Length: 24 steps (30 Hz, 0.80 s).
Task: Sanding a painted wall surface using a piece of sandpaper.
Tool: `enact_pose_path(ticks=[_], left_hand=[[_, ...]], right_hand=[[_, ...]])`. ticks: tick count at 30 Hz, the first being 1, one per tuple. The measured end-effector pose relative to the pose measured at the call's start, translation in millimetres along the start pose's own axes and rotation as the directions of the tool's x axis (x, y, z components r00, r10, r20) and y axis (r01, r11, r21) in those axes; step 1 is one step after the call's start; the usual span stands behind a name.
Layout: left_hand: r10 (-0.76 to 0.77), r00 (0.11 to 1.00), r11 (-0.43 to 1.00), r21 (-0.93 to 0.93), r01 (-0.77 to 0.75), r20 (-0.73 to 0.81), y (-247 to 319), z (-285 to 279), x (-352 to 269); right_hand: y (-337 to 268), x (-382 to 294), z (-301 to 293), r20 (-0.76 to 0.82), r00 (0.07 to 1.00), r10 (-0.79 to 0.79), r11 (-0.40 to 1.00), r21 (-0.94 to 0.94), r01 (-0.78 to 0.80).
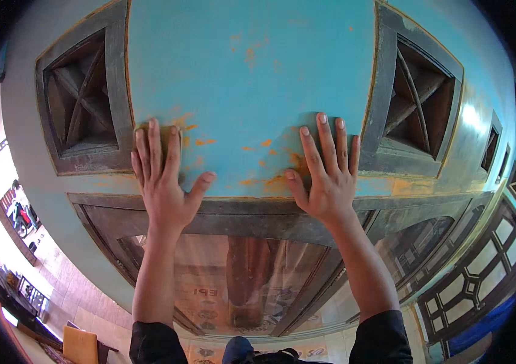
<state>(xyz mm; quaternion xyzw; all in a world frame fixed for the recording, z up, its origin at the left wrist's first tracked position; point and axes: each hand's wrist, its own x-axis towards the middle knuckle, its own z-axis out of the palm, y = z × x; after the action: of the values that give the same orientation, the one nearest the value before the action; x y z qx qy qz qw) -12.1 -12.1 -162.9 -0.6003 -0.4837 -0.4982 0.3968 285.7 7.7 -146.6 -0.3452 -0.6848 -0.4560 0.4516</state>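
My left hand (163, 177) lies against a turquoise painted wall (249, 104), fingers pointing up and thumb out to the side. A brownish patch shows between its fingers; whether that is a thin sheet or worn paint, I cannot tell. To the right, my right hand (328, 173) rests on the same wall with its fingers spread and nothing seen in it. Orange worn spots (258, 150) mark the paint between the hands. Just below them runs the dark wooden frame (258, 223) of a glazed window.
Dark wooden vents (80, 95) with crossed bars flank the wall panel, the other vent (417, 95) at right. Reflections fill the window glass (249, 273). At left, a doorway shows a person (19, 195) by a motorcycle (22, 223). A panelled door (476, 273) stands right.
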Motion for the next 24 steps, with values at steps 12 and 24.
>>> enact_pose_path(ticks=[12, 24], left_hand=[[-0.017, 0.998, 0.999, -0.032, 0.016, -0.054, 2.7, 6.8, -5.0], [0.158, 0.98, 0.987, -0.038, -0.154, 0.117, 29.3, 4.3, -38.4]], right_hand=[[-3.3, -2.0, 4.6, -0.026, 0.999, 0.04, 0.999, 0.026, -0.04], [-2.2, -2.5, 0.8, -0.01, 1.0, 0.024, 1.0, 0.017, -0.024]])
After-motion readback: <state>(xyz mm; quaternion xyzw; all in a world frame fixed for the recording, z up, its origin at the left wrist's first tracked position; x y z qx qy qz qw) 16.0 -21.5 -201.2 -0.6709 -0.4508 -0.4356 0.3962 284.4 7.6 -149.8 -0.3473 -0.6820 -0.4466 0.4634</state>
